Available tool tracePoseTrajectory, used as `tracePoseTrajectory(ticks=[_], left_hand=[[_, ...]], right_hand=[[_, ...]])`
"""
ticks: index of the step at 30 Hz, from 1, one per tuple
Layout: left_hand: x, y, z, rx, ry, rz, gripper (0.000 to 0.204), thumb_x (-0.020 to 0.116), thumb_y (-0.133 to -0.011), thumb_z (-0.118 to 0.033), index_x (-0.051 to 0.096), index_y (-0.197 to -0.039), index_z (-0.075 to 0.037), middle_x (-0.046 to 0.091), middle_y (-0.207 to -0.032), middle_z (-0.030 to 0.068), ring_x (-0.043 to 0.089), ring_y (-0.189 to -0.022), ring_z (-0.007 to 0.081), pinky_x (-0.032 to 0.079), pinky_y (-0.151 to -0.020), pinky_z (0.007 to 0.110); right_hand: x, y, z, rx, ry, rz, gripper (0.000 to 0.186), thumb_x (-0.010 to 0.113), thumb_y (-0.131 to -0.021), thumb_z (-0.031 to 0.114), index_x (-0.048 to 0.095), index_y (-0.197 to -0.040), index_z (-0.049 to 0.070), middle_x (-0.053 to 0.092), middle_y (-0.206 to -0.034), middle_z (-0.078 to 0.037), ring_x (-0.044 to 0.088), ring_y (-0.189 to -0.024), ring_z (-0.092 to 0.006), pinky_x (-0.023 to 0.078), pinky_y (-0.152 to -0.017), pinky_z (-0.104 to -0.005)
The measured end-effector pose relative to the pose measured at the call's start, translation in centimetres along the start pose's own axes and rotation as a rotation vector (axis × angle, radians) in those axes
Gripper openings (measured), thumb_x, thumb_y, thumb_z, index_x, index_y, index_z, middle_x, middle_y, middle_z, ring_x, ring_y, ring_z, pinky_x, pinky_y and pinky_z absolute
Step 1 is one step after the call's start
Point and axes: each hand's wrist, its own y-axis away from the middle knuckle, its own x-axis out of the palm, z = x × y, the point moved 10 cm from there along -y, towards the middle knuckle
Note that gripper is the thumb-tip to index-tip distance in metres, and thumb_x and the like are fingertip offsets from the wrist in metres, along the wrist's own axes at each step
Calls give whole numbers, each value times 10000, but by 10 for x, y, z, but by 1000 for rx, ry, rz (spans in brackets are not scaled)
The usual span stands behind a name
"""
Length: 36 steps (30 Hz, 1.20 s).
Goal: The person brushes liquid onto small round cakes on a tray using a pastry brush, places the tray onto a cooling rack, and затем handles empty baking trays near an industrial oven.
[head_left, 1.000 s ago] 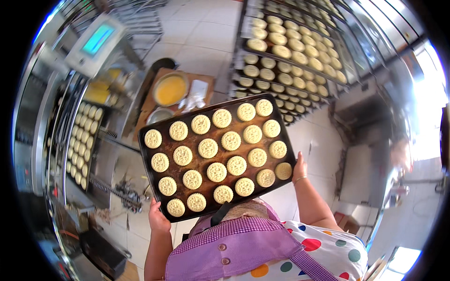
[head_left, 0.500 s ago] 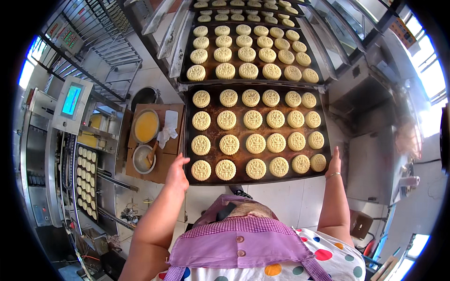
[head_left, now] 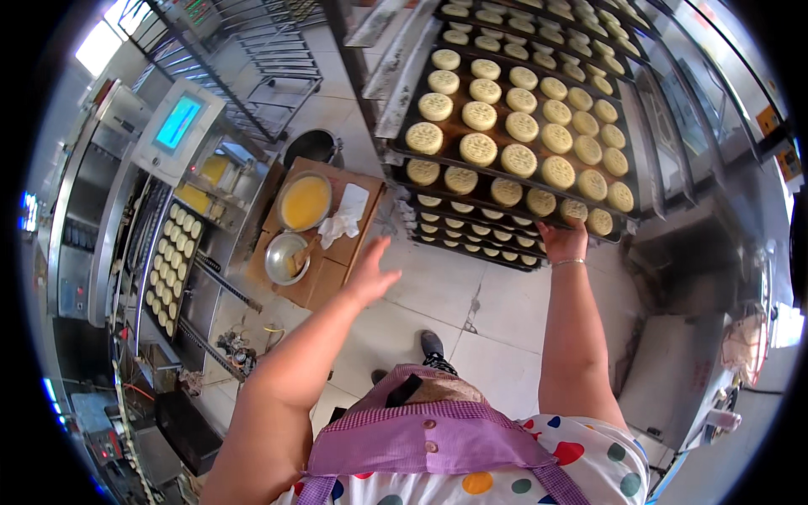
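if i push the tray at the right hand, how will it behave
The tray is probably stiff, showing no sag under its cakes. Those thick cakes could make it fairly heavy, and, having no visible dividers, might slide.

Pale tiled floor (head_left: 498, 324), left of the grey metal cabinet (head_left: 663, 370); metal rack (head_left: 268, 46) and bright pane (head_left: 99, 50), farther left.

At one o'clock, a grey metal rack (head_left: 396, 97) carries dark rectangular trays (head_left: 500, 137). At ten, flat brown cardboard (head_left: 337, 261) bears two round metal bowls (head_left: 279, 251) and a crumpled white sheet (head_left: 341, 224).
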Motion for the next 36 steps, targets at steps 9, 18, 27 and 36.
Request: tracePoseTrajectory(ticks=[9, 18, 27, 36], left_hand=[[-87, 278, 218, -331, -309, -169, 475, 623, -767, -207, 533, -1198, -27, 529, -1201, 204, 527, -1086, 338, 431, -931, 388], [16, 702, 407, -1049, 158, -379, 446, 577, -770, -272, 572, -1180, -95, 627, -1098, 148, 588, -1027, 307, 464, -895, 373], [34, 861, 477, -1067, 360, -628, 311, 485, -870, -239, 605, -1130, -118, 638, -1084, 115, 598, -1015, 280, 469, -864, 375], [-198, 885, 543, -870, 285, -953, 411, 481, -875, -351, 586, -1152, -67, 613, -1113, 165, 575, -1040, 324, 451, -897, 389]], right_hand=[[-61, -10, -205, 236, 428, 315, 265, 434, -945, 383, 531, -1043, 157, 568, -1066, -50, 556, -963, -234, 466, -744, -344], [-33, 370, -651, 552, 2012, 1728, 348, 504, -846, 183, 577, -1147, 26, 645, -1033, -125, 638, -880, -268, 500, -767, -335], [-46, 476, -845, 228, 2113, 2226, 356, 520, -846, 223, 608, -1095, -15, 655, -1002, -153, 614, -922, -248, 478, -831, -330], [23, 616, -954, 480, 2246, 2066, 392, 494, -870, 361, 665, -874, 9, 673, -797, -130, 634, -770, -302, 487, -728, -400]])
